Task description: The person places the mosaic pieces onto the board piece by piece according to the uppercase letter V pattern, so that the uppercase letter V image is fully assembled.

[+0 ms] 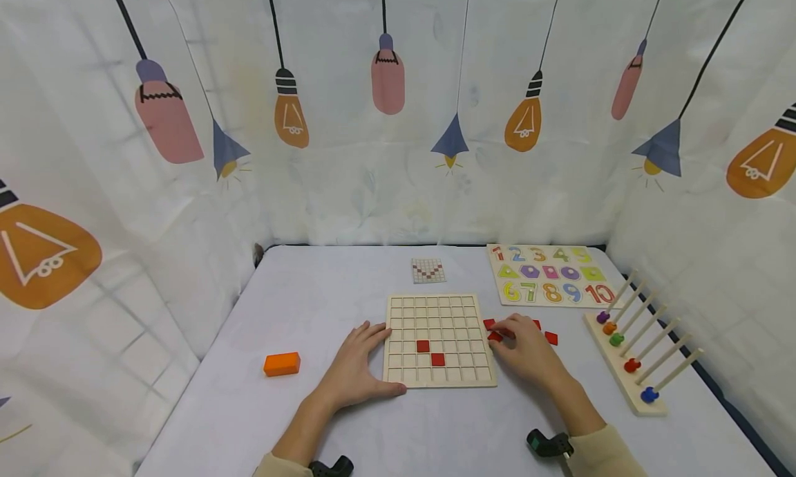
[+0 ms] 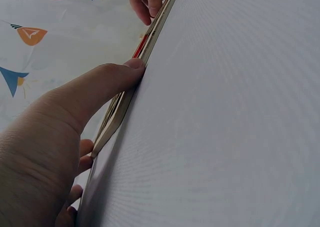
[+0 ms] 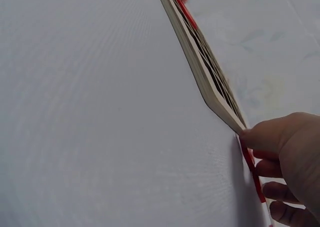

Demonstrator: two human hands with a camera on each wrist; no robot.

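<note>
Beige sleeves (image 1: 606,453) cross the near side of the white table (image 1: 435,435), its cloth open between them and leftward past an orange block (image 1: 282,364). Fingers spread, unclenched, the left hand (image 1: 356,366) touches the left and near edges of the central gridded board (image 1: 457,375); the right hand (image 1: 530,352) bends beside its right edge over loose red tiles (image 1: 551,338), whether pinching one I cannot tell. Beyond lie a number puzzle (image 1: 525,264) and, rightmost, a peg rack (image 1: 614,358), then a small pattern card (image 1: 428,279) and two red squares (image 1: 423,346) on the board.

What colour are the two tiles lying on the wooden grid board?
Both tiles are red, seen best in the head view.
</note>
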